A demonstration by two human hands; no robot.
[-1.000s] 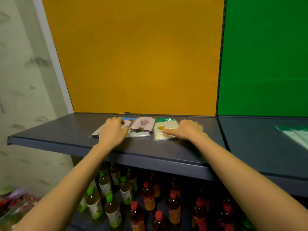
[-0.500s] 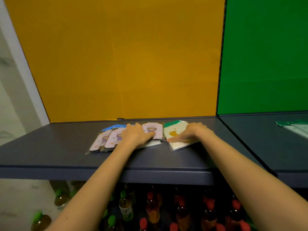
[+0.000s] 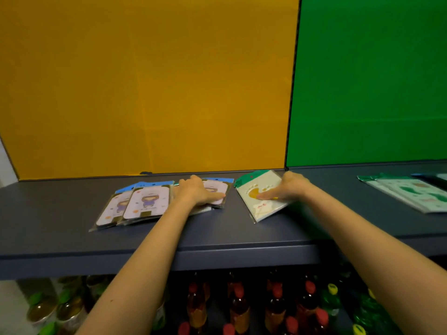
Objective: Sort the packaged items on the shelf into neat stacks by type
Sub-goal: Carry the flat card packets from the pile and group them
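On the dark grey shelf (image 3: 60,228), several pink packets with blue tops (image 3: 145,201) lie overlapping, each showing a cartoon figure. My left hand (image 3: 193,192) lies palm down on the rightmost blue-topped packet (image 3: 219,187), thumb across its front. To the right, apart from that group, a cream packet with a green top (image 3: 260,207) lies tilted. My right hand (image 3: 290,189) holds its right edge, with the thumb pressed on the yellow print.
More green-topped packets (image 3: 411,193) lie at the far right of the shelf. A yellow panel (image 3: 145,81) and a green panel (image 3: 370,81) close off the back. Below the shelf edge stand bottles with red caps (image 3: 239,303) and green caps (image 3: 63,301).
My left hand has moved from the left pink packets onto the rightmost one. The green-topped packet has slid right under my right hand, which opened a gap. The view has shifted right.
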